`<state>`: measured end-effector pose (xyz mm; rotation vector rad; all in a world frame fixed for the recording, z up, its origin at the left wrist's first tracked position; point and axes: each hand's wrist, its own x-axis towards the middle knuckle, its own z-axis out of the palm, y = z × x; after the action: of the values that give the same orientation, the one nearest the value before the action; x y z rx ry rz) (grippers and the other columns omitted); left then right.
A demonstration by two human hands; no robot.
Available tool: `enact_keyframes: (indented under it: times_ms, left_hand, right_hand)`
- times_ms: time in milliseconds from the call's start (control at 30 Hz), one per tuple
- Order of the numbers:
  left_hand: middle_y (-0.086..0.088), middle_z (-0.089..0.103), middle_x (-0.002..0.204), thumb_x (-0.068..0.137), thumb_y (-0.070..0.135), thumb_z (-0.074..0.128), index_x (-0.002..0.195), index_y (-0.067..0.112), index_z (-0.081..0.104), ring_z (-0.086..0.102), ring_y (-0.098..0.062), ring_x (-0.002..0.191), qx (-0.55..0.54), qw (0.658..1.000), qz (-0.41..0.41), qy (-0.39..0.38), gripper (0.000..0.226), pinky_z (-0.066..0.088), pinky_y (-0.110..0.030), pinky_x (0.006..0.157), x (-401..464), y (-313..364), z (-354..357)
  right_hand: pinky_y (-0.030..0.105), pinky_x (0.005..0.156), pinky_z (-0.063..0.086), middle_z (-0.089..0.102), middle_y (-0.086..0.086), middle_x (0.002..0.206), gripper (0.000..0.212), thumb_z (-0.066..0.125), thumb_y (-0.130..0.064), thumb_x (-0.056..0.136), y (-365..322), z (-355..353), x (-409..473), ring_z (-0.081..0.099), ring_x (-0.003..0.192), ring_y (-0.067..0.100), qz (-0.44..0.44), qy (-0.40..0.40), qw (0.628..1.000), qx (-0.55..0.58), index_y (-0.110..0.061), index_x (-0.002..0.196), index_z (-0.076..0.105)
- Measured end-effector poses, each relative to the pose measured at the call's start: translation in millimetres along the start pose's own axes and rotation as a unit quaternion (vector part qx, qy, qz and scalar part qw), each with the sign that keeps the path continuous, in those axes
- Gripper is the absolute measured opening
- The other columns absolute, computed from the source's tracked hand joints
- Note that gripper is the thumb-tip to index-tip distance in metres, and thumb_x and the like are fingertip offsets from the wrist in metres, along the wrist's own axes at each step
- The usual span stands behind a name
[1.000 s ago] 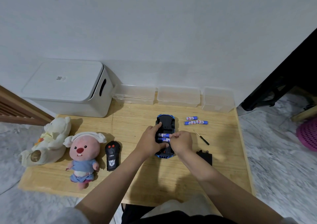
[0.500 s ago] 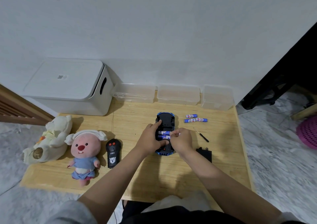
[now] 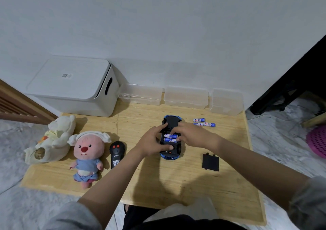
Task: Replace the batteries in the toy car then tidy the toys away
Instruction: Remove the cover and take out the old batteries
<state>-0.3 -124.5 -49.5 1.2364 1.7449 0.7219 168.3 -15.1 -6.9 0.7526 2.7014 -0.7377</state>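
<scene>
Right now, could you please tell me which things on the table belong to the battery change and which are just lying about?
In use:
toy car, upside down, held by both hands
batteries in its bay
loose batteries
battery cover

Lying about:
pink plush
white plush
remote control
white storage box
clear boxes

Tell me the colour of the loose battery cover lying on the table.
Black, seen in the head view: the battery cover.

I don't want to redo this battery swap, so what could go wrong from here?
Three loose batteries lie beside the toy car; old and new could get mixed. The right hand is pressing on the batteries in the open bay, where one might seat crooked. The black battery cover lies apart and could be forgotten.
</scene>
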Motion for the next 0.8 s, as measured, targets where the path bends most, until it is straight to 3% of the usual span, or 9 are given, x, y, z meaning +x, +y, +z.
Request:
enact_keyframes:
  times_ms: [133,233,333,500,667,800]
  left_hand:
    - [0.006,0.042,0.134,0.052,0.046,0.084,0.145,0.045,0.023,0.044,-0.013,0.124,0.024,0.998,-0.005,-0.054,0.111,0.049,-0.038,0.097,-1.1,-5.1,-6.1]
    - [0.005,0.046,0.130,0.055,0.052,0.082,0.144,0.053,0.008,0.043,-0.012,0.119,0.088,0.993,0.000,-0.076,0.115,0.044,-0.037,0.099,-1.3,-5.4,-9.8]
    - [0.005,0.044,0.117,0.053,0.062,0.081,0.142,0.056,-0.003,0.044,-0.013,0.108,0.181,0.980,0.015,-0.083,0.122,0.045,-0.034,0.090,0.4,-1.9,-17.0]
    - [0.003,0.037,0.108,0.043,0.073,0.077,0.141,0.058,-0.001,0.043,-0.015,0.102,0.264,0.961,0.019,-0.075,0.127,0.049,-0.035,0.083,2.6,2.6,-24.6]
    - [0.001,0.035,0.108,0.040,0.082,0.069,0.139,0.059,-0.006,0.043,-0.019,0.105,0.315,0.946,0.004,-0.074,0.127,0.049,-0.038,0.082,2.4,5.1,-25.4]
    - [-0.002,0.037,0.110,0.042,0.081,0.070,0.141,0.055,-0.007,0.044,-0.021,0.106,0.336,0.939,0.003,-0.073,0.128,0.049,-0.039,0.083,3.1,7.4,-23.2]
  right_hand:
    - [0.024,0.070,0.032,0.050,0.000,0.104,0.032,0.055,-0.023,0.093,3.0,-5.5,1.1,0.046,0.085,0.012,-0.028,-0.022,0.999,0.013,-0.021,0.125,0.054]
    - [0.025,0.071,0.032,0.044,-0.005,0.096,0.038,0.056,-0.019,0.093,1.4,-11.5,3.8,0.041,0.084,0.010,-0.048,-0.045,0.998,-0.002,-0.024,0.130,0.050]
    - [0.030,0.076,0.041,0.045,-0.006,0.096,0.045,0.056,-0.019,0.092,-1.8,-19.1,8.7,0.044,0.089,0.014,-0.068,-0.077,0.994,-0.044,-0.030,0.134,0.045]
    - [0.041,0.080,0.047,0.059,0.002,0.103,0.053,0.058,-0.015,0.090,-11.6,-31.0,13.8,0.054,0.094,0.021,-0.083,-0.131,0.982,-0.105,-0.035,0.136,0.041]
    - [0.033,0.058,0.041,0.061,0.003,0.095,0.060,0.063,-0.006,0.079,-14.6,-32.2,19.2,0.060,0.087,0.024,-0.096,-0.141,0.973,-0.154,-0.035,0.128,0.041]
    - [0.030,0.055,0.035,0.053,-0.001,0.085,0.058,0.063,-0.003,0.078,-17.5,-30.5,20.5,0.057,0.079,0.022,-0.101,-0.128,0.970,-0.180,-0.029,0.126,0.043]
